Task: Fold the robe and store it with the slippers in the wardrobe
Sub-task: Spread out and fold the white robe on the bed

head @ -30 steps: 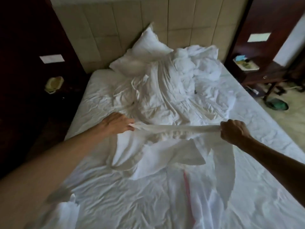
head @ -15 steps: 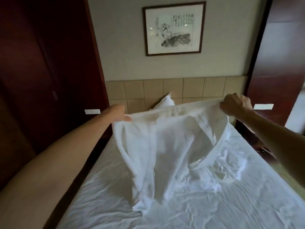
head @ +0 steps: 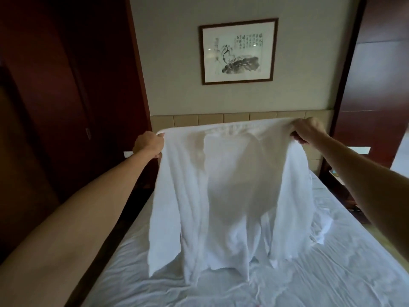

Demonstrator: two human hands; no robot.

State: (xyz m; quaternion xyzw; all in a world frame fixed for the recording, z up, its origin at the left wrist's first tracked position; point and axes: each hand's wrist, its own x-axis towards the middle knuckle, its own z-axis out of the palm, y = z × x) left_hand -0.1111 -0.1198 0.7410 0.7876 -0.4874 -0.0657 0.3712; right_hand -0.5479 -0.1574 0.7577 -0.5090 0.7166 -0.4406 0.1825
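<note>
The white robe (head: 223, 191) hangs spread out in front of me above the bed, its top edge stretched level between both hands. My left hand (head: 149, 144) grips the robe's upper left corner. My right hand (head: 306, 130) grips the upper right corner. The robe's lower hem and sleeves droop onto the white bed sheet (head: 332, 273). No slippers or wardrobe interior are in view.
A beige padded headboard (head: 221, 119) and a framed ink picture (head: 239, 50) are behind the robe. Dark wooden panels (head: 66, 85) stand to the left, and more dark wood (head: 380, 85) to the right. The robe hides the pillows and the crumpled duvet.
Both hands have lifted the robe from the bed to chest height and pulled its top edge wider and flatter. My view has tilted up toward the wall.
</note>
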